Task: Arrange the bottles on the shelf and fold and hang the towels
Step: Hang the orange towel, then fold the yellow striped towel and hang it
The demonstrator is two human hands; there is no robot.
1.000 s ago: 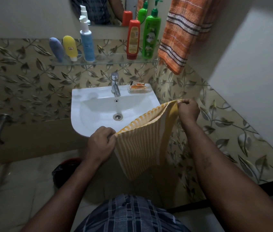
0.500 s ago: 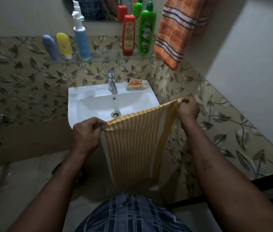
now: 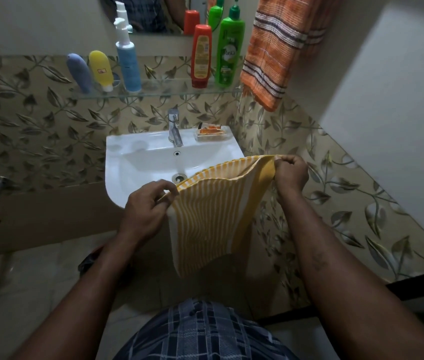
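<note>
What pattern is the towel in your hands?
The towel has narrow yellow and white stripes, which show best in the head view.

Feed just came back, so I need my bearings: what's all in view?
sink: 1, white, centre
shelf: 1, clear glass, above sink
yellow towel: 1, yellow-white stripes, held up before the sink
orange towel: 1, orange with dark stripes, hanging upper right
grey tube: 1, grey-blue, shelf's left end
yellow tube: 1, yellow, beside it
pump bottle: 1, blue, shelf's left half
red bottle: 1, red, shelf's right half
green bottle: 1, green, shelf's right end
tap: 1, chrome, sink's back rim
soap dish: 1, clear, sink's back right corner
left hand: 1, pinches yellow towel's left corner
right hand: 1, grips its right corner
</note>
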